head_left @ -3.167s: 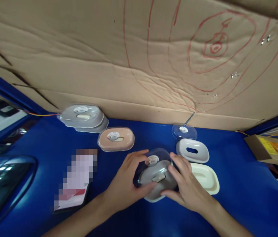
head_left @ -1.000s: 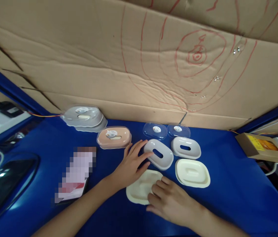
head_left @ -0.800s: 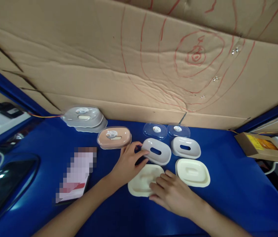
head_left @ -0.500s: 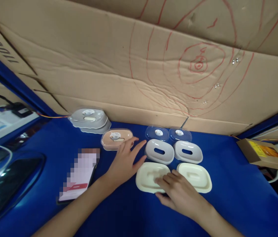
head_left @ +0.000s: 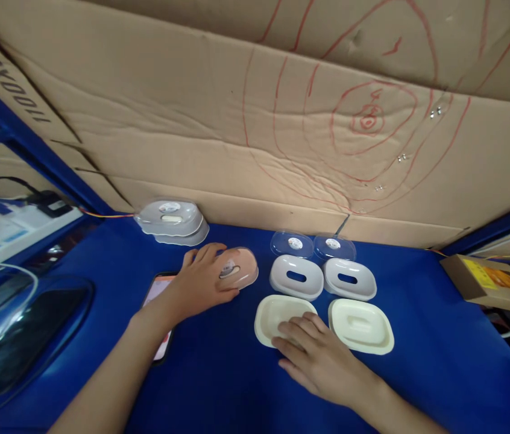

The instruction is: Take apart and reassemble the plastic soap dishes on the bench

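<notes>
My left hand [head_left: 201, 282] is wrapped round a pink soap box [head_left: 242, 265] with a clear lid and a round label, gripping it from its left side. Loosely curled fingers of my right hand [head_left: 316, 355] lie over the left cream oval tray [head_left: 266, 316]; nothing is held in them. Beside that stands a second cream tray [head_left: 384, 334]. Behind the trays sit two white slotted inserts, a left one [head_left: 284, 265] and a right one [head_left: 361, 278]. Two clear lids, one left [head_left: 280, 243] and one right [head_left: 345, 248], lie behind these.
Stacked grey soap boxes [head_left: 182, 226] stand against the cardboard wall [head_left: 182, 120]. A phone [head_left: 161, 355] lies under my left forearm. At left are a dark device [head_left: 15, 337], cables and a power strip [head_left: 65, 220]. A cardboard box [head_left: 472, 283] is at right on the blue table [head_left: 237, 386].
My left hand has closed on the pink soap box, which has shifted right and turned a little. My right hand stays over the left cream tray, its fingers slightly moved.
</notes>
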Demonstrator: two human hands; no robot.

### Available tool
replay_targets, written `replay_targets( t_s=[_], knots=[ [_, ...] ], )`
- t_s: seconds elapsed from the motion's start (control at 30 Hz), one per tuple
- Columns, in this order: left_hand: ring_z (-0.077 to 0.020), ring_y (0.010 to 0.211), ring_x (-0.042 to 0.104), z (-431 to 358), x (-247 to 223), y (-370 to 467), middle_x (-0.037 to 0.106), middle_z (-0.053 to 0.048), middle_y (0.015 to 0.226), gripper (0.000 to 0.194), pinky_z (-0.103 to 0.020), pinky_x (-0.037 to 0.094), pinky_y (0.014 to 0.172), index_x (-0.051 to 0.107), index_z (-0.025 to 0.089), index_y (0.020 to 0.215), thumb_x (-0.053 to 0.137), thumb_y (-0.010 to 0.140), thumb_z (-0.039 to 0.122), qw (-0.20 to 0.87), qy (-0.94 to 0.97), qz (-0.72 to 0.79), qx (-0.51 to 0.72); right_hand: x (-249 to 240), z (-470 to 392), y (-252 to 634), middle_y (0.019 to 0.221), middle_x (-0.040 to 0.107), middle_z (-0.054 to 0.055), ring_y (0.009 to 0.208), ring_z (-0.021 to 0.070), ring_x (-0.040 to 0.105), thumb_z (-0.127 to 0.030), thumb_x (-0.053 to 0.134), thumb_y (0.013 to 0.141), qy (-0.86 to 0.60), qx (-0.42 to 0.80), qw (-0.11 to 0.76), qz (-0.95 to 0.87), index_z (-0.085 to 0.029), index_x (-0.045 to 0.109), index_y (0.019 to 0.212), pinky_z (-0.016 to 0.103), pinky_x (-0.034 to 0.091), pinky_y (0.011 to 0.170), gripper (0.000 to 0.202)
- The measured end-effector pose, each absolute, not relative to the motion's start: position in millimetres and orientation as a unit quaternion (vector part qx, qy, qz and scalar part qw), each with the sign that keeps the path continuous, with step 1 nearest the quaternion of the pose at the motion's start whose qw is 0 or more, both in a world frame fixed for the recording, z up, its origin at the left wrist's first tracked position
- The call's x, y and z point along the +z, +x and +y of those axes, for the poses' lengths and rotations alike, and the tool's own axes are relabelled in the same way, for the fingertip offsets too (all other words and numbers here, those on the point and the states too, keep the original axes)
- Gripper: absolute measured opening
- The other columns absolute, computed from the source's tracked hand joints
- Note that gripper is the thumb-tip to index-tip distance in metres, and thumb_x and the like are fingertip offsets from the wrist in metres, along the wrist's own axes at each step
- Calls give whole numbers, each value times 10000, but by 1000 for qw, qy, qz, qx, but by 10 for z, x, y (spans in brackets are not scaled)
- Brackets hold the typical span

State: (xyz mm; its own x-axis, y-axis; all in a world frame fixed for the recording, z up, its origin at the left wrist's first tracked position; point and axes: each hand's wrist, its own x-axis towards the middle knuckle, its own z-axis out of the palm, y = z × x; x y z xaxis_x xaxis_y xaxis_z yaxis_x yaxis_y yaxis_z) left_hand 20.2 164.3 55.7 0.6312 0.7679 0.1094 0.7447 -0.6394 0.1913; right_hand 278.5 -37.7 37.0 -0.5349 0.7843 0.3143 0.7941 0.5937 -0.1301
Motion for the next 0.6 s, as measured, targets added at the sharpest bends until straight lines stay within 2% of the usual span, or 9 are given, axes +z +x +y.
replay_targets(
  t_s=[0.13, 0.23, 0.37, 0.5, 0.6],
  knots=[
    [-389, 1257, 630, 1626, 594, 223, 608, -108, 1427, 614, -544, 464, 1038, 528, 293, 1423, 730, 854, 401, 118, 895, 422, 83, 361, -375, 2795, 1316, 711, 82, 1209, 251, 621, -308, 617, 1059, -450, -29, 183, -874, -197, 643, 1319, 415, 406, 1102, 284],
    [-392, 1219, 649, 1634, 613, 217, 619, -104, 1408, 610, -539, 484, 1006, 537, 286, 1399, 741, 845, 438, 130, 891, 424, 95, 335, -359, 2815, 1208, 739, 72, 1112, 241, 656, -310, 628, 1050, -454, -15, 168, -875, -194, 646, 1308, 420, 431, 1074, 283],
    [-411, 1196, 649, 1580, 606, 268, 621, -131, 1389, 632, -553, 488, 999, 541, 241, 1397, 751, 821, 393, 116, 899, 414, 83, 319, -333, 2841, 1112, 755, 65, 1014, 243, 678, -390, 661, 1035, -464, -14, 173, -869, -186, 660, 1276, 427, 476, 1013, 315],
    [-413, 1262, 613, 1496, 526, 378, 575, -153, 1448, 647, -551, 486, 1022, 500, 232, 1445, 720, 847, 340, 108, 910, 387, 103, 333, -317, 2838, 1279, 733, 108, 1179, 274, 655, -392, 655, 1041, -470, -35, 206, -858, -184, 658, 1304, 449, 472, 1067, 335],
    [-396, 1294, 598, 1436, 475, 448, 554, -144, 1476, 623, -532, 486, 1047, 501, 235, 1437, 721, 866, 347, 123, 916, 365, 110, 332, -298, 2842, 1388, 692, 123, 1277, 297, 622, -376, 664, 1035, -485, -39, 196, -852, -186, 643, 1344, 492, 460, 1118, 363]
  ],
)
